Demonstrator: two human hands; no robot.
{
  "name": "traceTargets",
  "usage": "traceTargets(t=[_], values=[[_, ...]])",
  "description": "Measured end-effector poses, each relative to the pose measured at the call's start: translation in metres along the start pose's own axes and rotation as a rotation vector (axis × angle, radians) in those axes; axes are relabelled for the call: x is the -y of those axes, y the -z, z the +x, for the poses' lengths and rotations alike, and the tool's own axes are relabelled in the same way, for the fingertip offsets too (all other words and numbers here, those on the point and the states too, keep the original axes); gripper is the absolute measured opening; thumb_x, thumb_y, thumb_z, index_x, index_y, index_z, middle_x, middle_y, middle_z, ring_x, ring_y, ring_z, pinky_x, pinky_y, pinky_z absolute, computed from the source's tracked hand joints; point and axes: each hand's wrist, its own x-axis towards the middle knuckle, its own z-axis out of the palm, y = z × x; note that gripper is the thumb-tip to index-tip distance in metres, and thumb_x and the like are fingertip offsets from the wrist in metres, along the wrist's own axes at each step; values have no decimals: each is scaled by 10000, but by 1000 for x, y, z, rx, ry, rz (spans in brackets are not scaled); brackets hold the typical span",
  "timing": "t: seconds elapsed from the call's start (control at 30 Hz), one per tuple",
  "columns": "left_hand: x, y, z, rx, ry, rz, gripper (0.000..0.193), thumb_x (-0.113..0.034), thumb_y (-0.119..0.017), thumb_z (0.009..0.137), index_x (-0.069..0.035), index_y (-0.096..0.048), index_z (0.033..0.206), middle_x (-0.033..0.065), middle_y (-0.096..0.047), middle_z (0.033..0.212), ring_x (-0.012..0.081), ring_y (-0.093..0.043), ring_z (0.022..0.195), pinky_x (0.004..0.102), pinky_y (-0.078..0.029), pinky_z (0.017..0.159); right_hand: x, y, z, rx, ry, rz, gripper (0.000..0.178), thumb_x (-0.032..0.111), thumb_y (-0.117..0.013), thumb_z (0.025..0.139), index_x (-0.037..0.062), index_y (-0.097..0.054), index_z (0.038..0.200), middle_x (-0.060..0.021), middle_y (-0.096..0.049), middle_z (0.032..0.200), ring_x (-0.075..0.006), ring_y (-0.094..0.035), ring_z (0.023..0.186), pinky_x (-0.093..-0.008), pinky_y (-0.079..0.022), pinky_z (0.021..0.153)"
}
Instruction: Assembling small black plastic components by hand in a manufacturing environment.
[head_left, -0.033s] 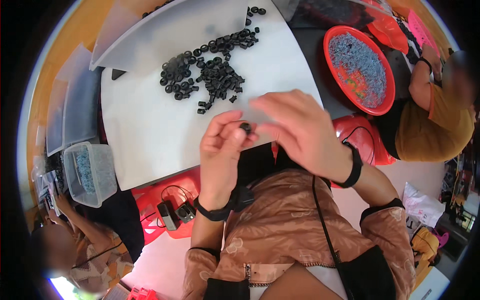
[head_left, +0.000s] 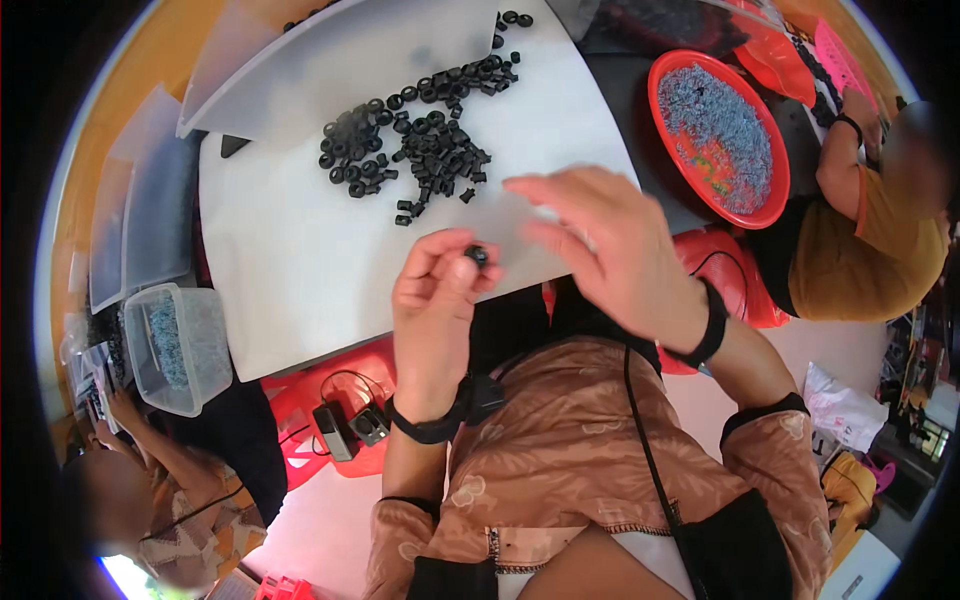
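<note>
The open right hand [head_left: 625, 255] is now farther from the left hand [head_left: 435, 290], which alone pinches a black piece [head_left: 477, 256].

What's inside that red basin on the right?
The red basin holds many small blue-grey pieces, with patches of red showing toward the lower left. Whatever lies beneath them is hidden.

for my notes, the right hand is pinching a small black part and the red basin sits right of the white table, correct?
No: the head view shows the left hand pinching the small black part, not the right hand. The red basin does sit right of the white table.
</note>
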Motion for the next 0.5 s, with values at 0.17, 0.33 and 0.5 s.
traceTargets(t=[0.17, 0.33, 0.5], values=[[-8, 7, -7, 21, -32, -114, 196, -118, -557, 941, -31, -570, 1116, 77, -612, 1008, 141, -570, 930, 261, -472, 853, -22, -24, 35, 43, 30, -89, 94, 135, -589, 809, 92, -673, 809, -79, -584, 783, -300, -573, 705, -401, -429, 648], [-10, 13, -4, -10, 3, -242, 212, -167, -599, 926, -34, -578, 1090, 89, -636, 986, 135, -561, 821, 261, -462, 796, -18, -49, 48, 176, 54, -234, 50, 117, -622, 769, 89, -663, 782, -77, -567, 794, -267, -581, 759, -394, -414, 666], [-8, 15, -3, 34, -3, -262, 202, -195, -556, 953, -32, -576, 1072, 74, -610, 924, 145, -552, 812, 266, -452, 757, -18, -57, 52, 165, 134, -340, 41, 116, -644, 759, 81, -639, 779, -74, -546, 811, -253, -577, 796, -389, -393, 680]])
